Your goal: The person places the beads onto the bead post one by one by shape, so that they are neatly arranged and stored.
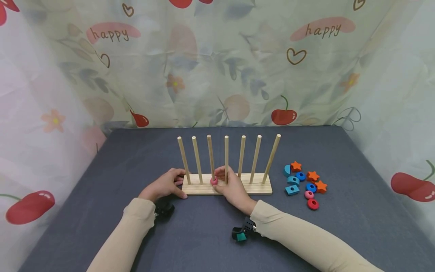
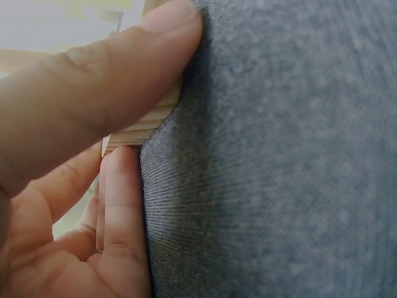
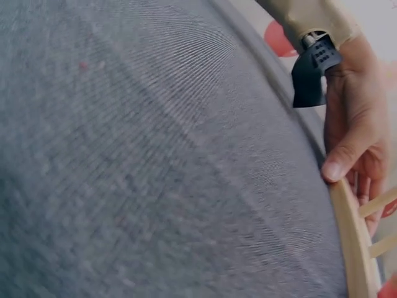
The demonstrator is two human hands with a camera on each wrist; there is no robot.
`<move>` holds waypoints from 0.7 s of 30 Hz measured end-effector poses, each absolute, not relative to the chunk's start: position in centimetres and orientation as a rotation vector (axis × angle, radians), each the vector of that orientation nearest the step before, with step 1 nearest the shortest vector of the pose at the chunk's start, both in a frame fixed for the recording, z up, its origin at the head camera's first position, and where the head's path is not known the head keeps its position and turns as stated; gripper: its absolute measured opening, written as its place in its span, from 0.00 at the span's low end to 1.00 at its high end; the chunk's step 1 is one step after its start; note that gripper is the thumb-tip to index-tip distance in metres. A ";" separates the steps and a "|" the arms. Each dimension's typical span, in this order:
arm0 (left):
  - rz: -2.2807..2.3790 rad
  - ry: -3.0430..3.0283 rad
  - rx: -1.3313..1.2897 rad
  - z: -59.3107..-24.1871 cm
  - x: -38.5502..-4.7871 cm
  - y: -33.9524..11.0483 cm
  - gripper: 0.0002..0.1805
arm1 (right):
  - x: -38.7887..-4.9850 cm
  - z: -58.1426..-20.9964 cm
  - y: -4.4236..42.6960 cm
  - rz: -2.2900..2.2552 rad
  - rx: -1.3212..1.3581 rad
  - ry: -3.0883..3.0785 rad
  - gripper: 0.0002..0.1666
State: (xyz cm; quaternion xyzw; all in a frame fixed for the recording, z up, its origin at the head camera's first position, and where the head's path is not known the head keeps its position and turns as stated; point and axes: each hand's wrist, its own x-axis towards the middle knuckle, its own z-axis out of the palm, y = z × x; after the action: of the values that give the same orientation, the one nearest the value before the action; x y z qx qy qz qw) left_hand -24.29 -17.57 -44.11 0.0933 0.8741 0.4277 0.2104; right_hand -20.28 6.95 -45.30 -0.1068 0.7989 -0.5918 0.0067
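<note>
Left of centre in the frame, my left hand (image 1: 166, 185) clamped the end of the base (image 1: 204, 190), thumb at the front corner and fingers behind, probably to keep it from sliding. My right hand (image 1: 232, 189) came in from the lower right, its thumb and fingertips close about the pink bead (image 1: 213, 181) low on the third peg (image 1: 210, 155) from the left, though I couldn't tell whether they pinched it. The loose shapes (image 1: 312, 176) lay right of centre, presumably within that hand's easy reach.
</note>
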 end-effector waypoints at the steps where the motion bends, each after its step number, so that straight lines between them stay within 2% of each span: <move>1: 1.188 2.430 0.258 -44.1 -24.3 -17.6 0.47 | -20.2 -45.2 7.1 -1.836 -0.353 2.496 0.29; 8: 1.185 2.432 0.243 -44.1 -24.2 -17.6 0.47 | -19.3 -44.9 8.5 -1.582 -0.467 2.562 0.47; 17: 1.192 2.429 0.248 -44.1 -24.2 -17.7 0.46 | -17.0 -43.6 10.9 -1.388 -0.449 2.544 0.51; 21: 1.186 2.434 0.261 -44.2 -24.2 -17.7 0.46 | -15.9 -42.5 12.5 -1.305 -0.513 2.518 0.50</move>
State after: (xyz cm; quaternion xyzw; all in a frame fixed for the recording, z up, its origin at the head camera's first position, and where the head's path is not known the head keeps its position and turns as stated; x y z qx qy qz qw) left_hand -24.22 -17.65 -44.18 0.0939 0.8751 0.4262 0.2090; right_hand -15.90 12.49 -42.53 -0.1766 0.8663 -0.4489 0.1295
